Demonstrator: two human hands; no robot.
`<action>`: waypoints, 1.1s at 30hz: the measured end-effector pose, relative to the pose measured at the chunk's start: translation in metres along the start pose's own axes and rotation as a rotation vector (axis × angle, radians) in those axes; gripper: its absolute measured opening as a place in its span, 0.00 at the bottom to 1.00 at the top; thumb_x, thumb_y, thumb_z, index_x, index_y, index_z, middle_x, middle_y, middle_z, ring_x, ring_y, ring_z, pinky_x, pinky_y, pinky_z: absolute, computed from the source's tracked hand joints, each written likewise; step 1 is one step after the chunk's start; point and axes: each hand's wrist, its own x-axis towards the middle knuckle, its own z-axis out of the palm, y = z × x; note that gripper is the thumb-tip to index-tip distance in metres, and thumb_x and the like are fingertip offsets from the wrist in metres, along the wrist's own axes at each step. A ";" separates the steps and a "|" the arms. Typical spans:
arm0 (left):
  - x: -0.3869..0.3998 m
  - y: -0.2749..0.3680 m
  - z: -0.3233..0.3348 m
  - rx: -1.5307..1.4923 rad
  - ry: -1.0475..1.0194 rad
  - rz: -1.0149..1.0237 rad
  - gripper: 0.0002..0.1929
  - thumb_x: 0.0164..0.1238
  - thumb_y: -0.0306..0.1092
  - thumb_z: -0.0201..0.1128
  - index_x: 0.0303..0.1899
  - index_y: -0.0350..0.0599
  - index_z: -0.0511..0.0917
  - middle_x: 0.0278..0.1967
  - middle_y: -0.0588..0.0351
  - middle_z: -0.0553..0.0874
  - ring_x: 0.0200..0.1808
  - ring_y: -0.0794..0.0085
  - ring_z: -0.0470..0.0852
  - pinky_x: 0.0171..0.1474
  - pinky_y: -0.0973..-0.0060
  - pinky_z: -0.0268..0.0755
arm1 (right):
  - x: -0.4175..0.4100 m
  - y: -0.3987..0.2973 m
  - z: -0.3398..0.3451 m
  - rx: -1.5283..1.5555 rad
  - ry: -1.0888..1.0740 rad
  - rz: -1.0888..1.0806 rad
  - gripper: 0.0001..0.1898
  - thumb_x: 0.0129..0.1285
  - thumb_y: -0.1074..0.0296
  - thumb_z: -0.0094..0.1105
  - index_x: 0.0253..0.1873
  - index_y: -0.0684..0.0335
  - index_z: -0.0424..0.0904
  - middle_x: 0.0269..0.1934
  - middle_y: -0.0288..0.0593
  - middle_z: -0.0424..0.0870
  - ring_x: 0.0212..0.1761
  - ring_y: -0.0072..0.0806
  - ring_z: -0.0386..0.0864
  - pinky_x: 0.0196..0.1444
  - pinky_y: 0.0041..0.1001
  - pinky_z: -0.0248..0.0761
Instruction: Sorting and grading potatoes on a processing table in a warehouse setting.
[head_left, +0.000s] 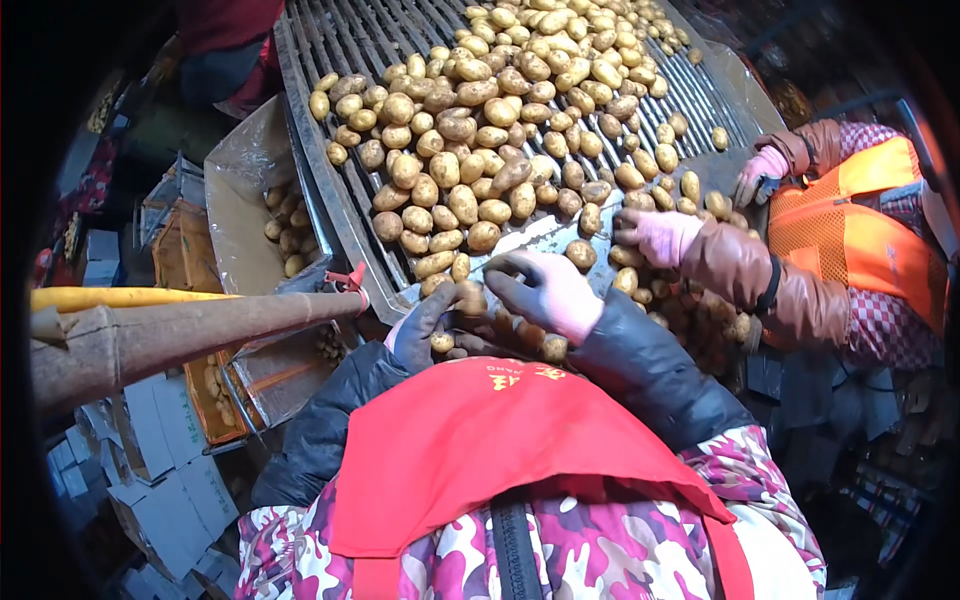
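Many potatoes (465, 150) lie heaped on a slatted metal sorting table (360, 180) in front of me. Both my hands wear pink gloves with dark palms. My left hand (424, 326) is at the table's near edge, its fingers against a potato (471, 298) that looks blurred; whether it grips that potato I cannot tell. A small potato (442, 342) shows beside its palm. Just to the right, my right hand (544, 289) is over the metal lip (536, 234), thumb and fingers apart, with no potato visible between them. More potatoes (553, 349) lie below my hands, partly hidden by my red apron.
A co-worker in an orange vest (847, 232) reaches in from the right, gloved hands among potatoes. A bamboo pole (225, 330) juts in from the left. Beyond it stands a plastic-lined box (251, 202) holding potatoes. White cartons (180, 502) lie lower left. Another person stands upper left.
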 end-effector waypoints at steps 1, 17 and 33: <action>-0.001 0.005 -0.003 0.043 0.040 0.015 0.27 0.81 0.52 0.63 0.70 0.45 0.73 0.49 0.51 0.86 0.45 0.66 0.91 0.41 0.73 0.83 | 0.015 0.008 0.009 -0.102 0.123 -0.122 0.13 0.75 0.59 0.64 0.53 0.62 0.86 0.42 0.45 0.89 0.32 0.30 0.85 0.38 0.32 0.79; 0.003 0.003 -0.025 0.030 0.017 0.236 0.34 0.84 0.54 0.57 0.82 0.56 0.58 0.69 0.51 0.77 0.64 0.59 0.82 0.65 0.51 0.81 | 0.053 0.024 0.001 -0.187 -0.043 0.068 0.24 0.71 0.45 0.65 0.57 0.61 0.86 0.46 0.57 0.90 0.47 0.52 0.89 0.51 0.44 0.81; 0.009 0.006 -0.017 -0.385 -0.047 0.177 0.20 0.84 0.47 0.57 0.62 0.42 0.80 0.59 0.43 0.86 0.56 0.54 0.88 0.57 0.49 0.86 | 0.169 0.016 0.008 -0.780 0.078 -0.516 0.31 0.66 0.46 0.69 0.69 0.53 0.77 0.65 0.47 0.80 0.75 0.49 0.69 0.78 0.60 0.55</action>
